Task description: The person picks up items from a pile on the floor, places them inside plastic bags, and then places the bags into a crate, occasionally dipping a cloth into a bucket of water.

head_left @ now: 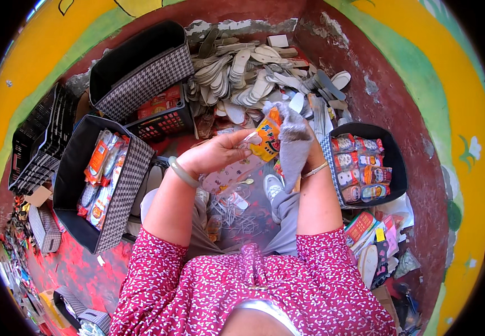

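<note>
In front of my chest my left hand (215,151) is closed, thumb and fingers pinching the edge of a yellow and orange printed packet (266,140). Just right of it, a soft grey sock (293,140) hangs down from my right hand (314,152). The sock's upper end rises beside the packet's top, and the two overlap or touch there. Most of my right fingers are hidden behind the sock, but its cloth is gripped in that hand. Below my left hand lies a pale pink patterned piece (228,175), partly covered by the hand.
Many white and grey shoe insoles (253,73) are heaped against the far wall. A houndstooth bin (110,185) with packaged goods stands left, an open bin (141,67) behind it over a black crate (164,119). At right sits a bin (395,168) of wrapped packs. White scraps (237,221) litter the floor.
</note>
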Motion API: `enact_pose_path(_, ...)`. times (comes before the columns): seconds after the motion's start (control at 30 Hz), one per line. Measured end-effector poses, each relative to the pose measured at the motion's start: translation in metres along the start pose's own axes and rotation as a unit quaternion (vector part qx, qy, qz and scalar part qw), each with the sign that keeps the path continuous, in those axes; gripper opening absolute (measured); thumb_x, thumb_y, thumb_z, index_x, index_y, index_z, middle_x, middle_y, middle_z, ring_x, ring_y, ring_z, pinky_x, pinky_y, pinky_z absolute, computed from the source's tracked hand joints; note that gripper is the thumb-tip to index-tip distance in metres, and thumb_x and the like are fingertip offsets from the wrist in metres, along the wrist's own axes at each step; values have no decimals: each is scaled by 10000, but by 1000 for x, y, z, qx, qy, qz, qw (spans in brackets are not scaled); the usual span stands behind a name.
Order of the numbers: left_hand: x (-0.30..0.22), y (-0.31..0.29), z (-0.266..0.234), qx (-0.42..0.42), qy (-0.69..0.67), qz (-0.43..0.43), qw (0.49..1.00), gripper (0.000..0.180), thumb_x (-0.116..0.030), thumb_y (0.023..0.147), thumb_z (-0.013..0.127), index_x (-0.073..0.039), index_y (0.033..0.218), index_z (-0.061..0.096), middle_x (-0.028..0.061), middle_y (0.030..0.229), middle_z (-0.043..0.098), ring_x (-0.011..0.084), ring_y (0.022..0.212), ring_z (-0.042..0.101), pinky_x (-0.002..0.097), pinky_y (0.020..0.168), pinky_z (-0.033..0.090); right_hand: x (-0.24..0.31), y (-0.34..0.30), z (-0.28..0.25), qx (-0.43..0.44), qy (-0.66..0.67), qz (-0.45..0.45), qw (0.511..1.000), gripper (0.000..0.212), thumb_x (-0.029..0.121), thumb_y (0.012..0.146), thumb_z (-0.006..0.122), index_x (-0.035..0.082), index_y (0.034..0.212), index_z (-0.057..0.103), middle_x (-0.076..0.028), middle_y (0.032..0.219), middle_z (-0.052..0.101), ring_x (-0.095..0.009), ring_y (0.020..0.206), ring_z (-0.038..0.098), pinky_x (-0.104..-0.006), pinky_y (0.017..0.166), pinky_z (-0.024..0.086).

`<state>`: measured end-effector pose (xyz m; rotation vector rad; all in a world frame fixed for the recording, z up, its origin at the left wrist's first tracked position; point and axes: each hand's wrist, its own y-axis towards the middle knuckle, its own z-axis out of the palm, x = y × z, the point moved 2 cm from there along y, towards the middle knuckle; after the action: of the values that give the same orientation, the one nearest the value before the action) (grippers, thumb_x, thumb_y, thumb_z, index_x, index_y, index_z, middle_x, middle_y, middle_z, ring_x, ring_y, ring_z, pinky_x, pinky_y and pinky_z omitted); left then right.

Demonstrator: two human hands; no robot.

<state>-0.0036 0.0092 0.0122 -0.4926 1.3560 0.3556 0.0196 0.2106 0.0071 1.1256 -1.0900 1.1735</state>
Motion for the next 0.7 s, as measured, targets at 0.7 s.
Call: enact_pose_path(0.7, 0, -5, 0, -95, -175, 9, 980, 383, -45, 871, 553, -10, 1245, 478, 70, 1122, 593, 147, 1005, 573, 292, 876, 454, -1, 18, -72, -392, 255, -57, 882, 364, 363, 910, 513, 43, 1059, 600, -124, 970, 652, -223, 846, 627, -362, 746, 506)
